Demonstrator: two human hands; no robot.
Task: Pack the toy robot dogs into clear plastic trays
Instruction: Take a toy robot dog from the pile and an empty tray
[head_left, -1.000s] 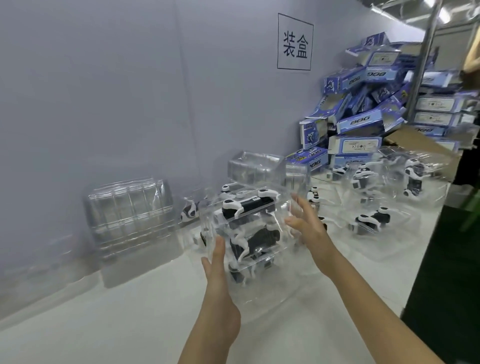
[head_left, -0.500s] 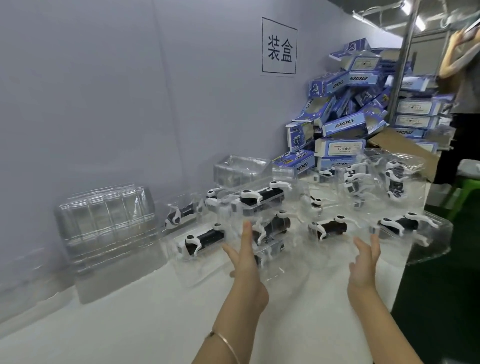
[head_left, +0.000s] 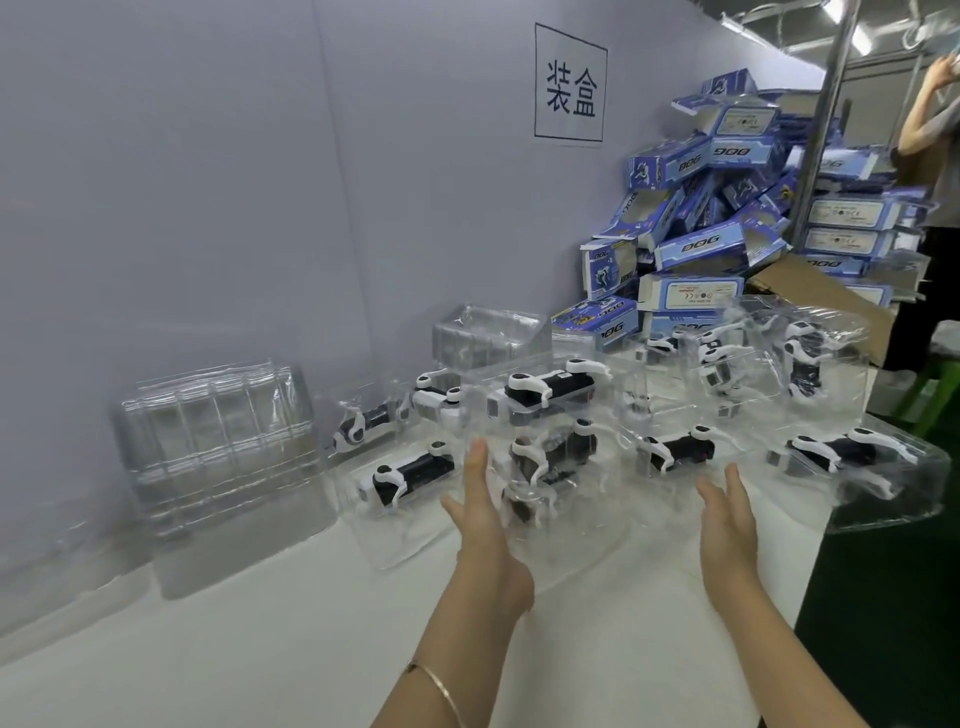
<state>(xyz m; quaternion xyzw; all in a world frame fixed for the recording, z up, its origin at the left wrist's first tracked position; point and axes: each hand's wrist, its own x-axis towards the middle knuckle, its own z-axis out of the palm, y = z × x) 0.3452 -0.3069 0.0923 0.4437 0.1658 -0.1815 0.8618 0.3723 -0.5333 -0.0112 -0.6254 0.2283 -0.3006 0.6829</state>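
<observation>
**Both hands flat and empty beside the middle pile**

Your left hand holds nothing. Its straight fingers reach the left edge of the middle pile of clear plastic trays; whether they touch the plastic cannot be told. Your right hand is just as flat and empty, just right of that pile, with its fingertips near the next packed tray.

About ten black-and-white toy robot dogs lie in trays across the white tabletop; the far ones blur. Two sit one above the other between your hands. There are two stacks of empty clear trays, one at the left and one behind. The blue printed cardboard boxes are heaped too thickly to count.
</observation>
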